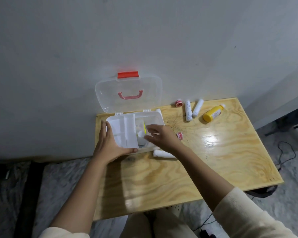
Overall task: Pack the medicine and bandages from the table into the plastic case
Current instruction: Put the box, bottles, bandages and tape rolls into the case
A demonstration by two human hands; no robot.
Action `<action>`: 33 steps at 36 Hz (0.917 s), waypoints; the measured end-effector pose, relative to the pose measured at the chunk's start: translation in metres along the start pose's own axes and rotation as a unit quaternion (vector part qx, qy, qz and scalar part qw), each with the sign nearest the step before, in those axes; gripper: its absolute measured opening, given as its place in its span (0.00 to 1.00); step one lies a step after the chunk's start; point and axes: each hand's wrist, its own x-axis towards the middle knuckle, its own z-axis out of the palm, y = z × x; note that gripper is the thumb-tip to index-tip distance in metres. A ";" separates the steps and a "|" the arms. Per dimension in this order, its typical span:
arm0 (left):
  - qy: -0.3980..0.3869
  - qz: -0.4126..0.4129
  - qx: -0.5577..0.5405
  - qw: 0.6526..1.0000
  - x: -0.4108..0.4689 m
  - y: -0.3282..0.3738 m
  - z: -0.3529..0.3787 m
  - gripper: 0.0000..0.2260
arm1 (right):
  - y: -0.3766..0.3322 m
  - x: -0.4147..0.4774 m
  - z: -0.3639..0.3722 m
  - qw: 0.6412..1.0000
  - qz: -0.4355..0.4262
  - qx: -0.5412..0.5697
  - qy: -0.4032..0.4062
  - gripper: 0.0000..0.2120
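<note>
The clear plastic case stands open at the table's back left, its lid with a red latch leaning on the wall. Inside are a white divider tray and a yellow and white item. My left hand grips the case's front left corner. Blurred and with fingers spread, my right hand hovers over the case's right half, holding nothing. On the table lie two white bandage rolls, a yellow bottle, a red-and-white tape roll, another tape roll and a bandage roll beneath my right wrist.
The wooden table stands against a grey wall. Another white roll lies just behind the case's right corner. Cables run over the floor to the right of the table.
</note>
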 end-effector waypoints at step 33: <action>0.057 -0.041 -0.053 0.996 0.007 0.000 0.014 0.71 | 0.148 0.043 -0.116 0.794 0.416 0.238 0.375 0.20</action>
